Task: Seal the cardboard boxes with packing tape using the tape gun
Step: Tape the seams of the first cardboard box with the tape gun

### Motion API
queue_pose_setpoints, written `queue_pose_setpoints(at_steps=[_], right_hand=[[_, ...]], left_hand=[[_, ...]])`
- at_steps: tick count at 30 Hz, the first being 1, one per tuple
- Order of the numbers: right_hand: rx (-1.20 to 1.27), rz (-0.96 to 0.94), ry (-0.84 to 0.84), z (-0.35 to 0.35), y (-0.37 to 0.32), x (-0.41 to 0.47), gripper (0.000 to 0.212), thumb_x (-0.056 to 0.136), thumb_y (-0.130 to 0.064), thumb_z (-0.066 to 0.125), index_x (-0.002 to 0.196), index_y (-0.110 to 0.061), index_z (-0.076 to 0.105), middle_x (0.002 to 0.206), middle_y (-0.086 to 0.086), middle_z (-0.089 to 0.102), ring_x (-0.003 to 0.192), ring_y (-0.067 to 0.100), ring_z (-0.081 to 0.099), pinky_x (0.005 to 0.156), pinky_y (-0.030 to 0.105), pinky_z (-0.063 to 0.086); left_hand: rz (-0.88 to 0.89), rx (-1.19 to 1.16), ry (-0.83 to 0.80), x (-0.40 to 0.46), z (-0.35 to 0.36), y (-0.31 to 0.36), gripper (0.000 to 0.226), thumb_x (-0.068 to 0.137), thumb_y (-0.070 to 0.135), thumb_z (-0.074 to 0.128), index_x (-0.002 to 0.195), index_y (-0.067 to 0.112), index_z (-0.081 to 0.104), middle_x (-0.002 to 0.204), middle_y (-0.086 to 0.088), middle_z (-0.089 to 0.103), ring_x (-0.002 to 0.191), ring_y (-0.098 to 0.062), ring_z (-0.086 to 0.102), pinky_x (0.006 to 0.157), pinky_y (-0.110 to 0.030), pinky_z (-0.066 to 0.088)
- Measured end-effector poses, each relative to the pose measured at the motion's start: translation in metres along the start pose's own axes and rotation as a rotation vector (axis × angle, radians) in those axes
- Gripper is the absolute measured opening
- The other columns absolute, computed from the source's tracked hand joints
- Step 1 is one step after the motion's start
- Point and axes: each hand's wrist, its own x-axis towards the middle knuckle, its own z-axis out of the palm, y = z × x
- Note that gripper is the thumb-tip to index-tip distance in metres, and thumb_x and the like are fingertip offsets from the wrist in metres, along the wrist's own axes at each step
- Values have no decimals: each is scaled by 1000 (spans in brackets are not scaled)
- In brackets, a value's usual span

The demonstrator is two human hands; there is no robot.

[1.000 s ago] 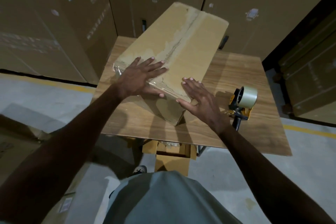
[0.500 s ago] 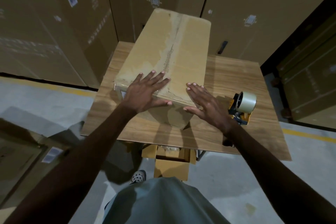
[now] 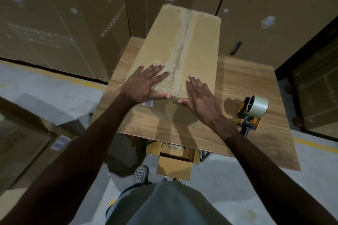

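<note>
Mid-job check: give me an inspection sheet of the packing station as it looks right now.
Surface: wooden table, bare to the right of the box.
Job's things: long cardboard box lies on the table, centre seam torn and rough; tape gun with a clear roll rests at the right, untouched.
Clutter: small open carton under the table edge.
Grips: left hand flat on the box's near end; right hand open at its near right corner.
Cables: nothing seen.
Surroundings: tall cartons behind; concrete floor with yellow lines.
</note>
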Motion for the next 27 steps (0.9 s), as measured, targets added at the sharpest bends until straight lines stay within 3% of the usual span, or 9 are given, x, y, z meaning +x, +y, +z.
queue_pose_setpoints(at_steps=[3, 7, 11, 15, 17, 19, 22, 24, 27], right_hand=[[76, -86, -136, -10, 28, 3, 86, 96, -60, 34, 157, -1, 25, 166, 21, 17, 154, 32, 16, 123, 38, 8], [141, -148, -218, -20, 48, 5, 87, 98, -62, 40, 161, -7, 14, 169, 13, 4, 156, 23, 3, 125, 31, 2], [199, 9, -179, -24, 28, 6, 105, 83, -81, 28, 160, -9, 20, 169, 11, 13, 156, 23, 12, 123, 33, 8], [101, 108, -52, -13, -3, 7, 101, 89, -76, 24, 148, 4, 40, 157, 25, 36, 146, 37, 34, 120, 45, 26], [119, 82, -81, -11, 1, 10, 101, 91, -76, 26, 153, 3, 32, 162, 25, 26, 151, 36, 24, 123, 44, 17], [161, 20, -177, -17, 18, 12, 94, 94, -67, 39, 159, -3, 16, 168, 19, 9, 156, 29, 7, 125, 38, 3], [212, -47, -238, -27, 42, 12, 96, 93, -57, 58, 161, -9, 10, 170, 11, 1, 157, 22, 0, 128, 37, 2], [239, -5, -203, -26, 43, 11, 103, 87, -70, 54, 161, -10, 14, 170, 9, 6, 157, 21, 5, 127, 36, 3], [192, 36, -147, -20, 42, 8, 113, 80, -87, 33, 159, -8, 20, 168, 11, 14, 156, 24, 12, 124, 36, 6]], left_hand=[[-13, -24, -7, 2, 0, 10, 100, 78, 92, 13, 160, 35, 13, 169, 1, 6, 155, -20, 8, 125, -51, 9], [77, -12, -150, 7, -17, -17, 102, 75, 94, 8, 160, 38, 4, 168, 6, -3, 155, -19, -1, 124, -52, 4], [45, -52, -85, 3, -8, -23, 102, 75, 94, 19, 160, 39, 12, 168, 9, 3, 155, -22, 2, 123, -56, 4], [30, -88, 8, 0, 1, -15, 97, 77, 90, 27, 159, 37, 21, 167, 7, 13, 155, -23, 9, 123, -56, 9], [11, -107, 41, -3, 3, -14, 94, 80, 88, 29, 158, 38, 21, 167, 7, 14, 155, -23, 10, 124, -55, 9], [-3, -123, 91, -5, 9, -9, 90, 82, 88, 31, 157, 38, 25, 166, 6, 17, 154, -23, 13, 123, -58, 11], [-62, -118, 151, -8, 16, 8, 90, 81, 91, 27, 154, 40, 33, 165, 6, 23, 154, -22, 19, 122, -57, 15], [-127, -108, 122, -7, 15, 24, 94, 77, 93, 21, 155, 41, 31, 166, 7, 20, 154, -22, 16, 123, -55, 12], [-207, -100, 72, -7, 14, 46, 100, 72, 93, 14, 157, 40, 24, 167, 7, 13, 155, -21, 10, 123, -54, 7]])
